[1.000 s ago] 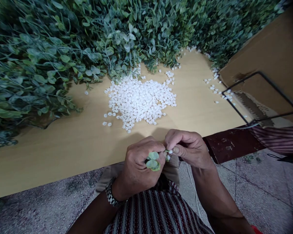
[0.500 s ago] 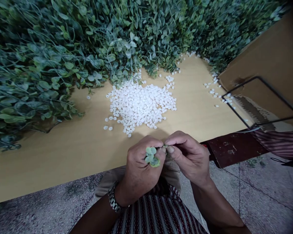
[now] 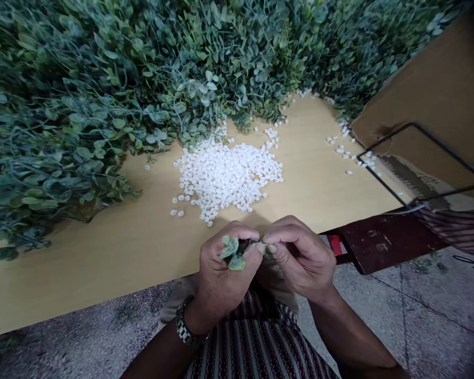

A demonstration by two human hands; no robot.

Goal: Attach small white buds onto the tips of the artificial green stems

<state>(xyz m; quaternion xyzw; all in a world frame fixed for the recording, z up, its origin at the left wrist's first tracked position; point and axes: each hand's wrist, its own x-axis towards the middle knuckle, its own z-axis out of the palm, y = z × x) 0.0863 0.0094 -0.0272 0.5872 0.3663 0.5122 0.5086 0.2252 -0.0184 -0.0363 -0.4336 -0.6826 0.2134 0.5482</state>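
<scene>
My left hand (image 3: 227, 271) is closed around a sprig of artificial leaves (image 3: 236, 262), whose green leaf tips stick out between thumb and fingers. Close against it, my right hand (image 3: 304, 258) pinches at the sprig's other end with thumb and forefinger. The fingertips of both hands meet there, and they hide most of what lies between them. Just beyond my hands, a heap of small white plastic rings (image 3: 227, 176) lies on the tan table (image 3: 114, 252).
A thick mass of artificial greenery (image 3: 150, 68) covers the table's far side. To the right stand a cardboard box (image 3: 430, 89) and a black wire frame (image 3: 450, 150), with loose white rings near them. A dark red drawer (image 3: 391, 242) juts out below the table edge.
Both hands have shifted slightly left, and the sprig's leaves have turned and tilted in my left hand. The view has moved a little, and a red object shows in the drawer.
</scene>
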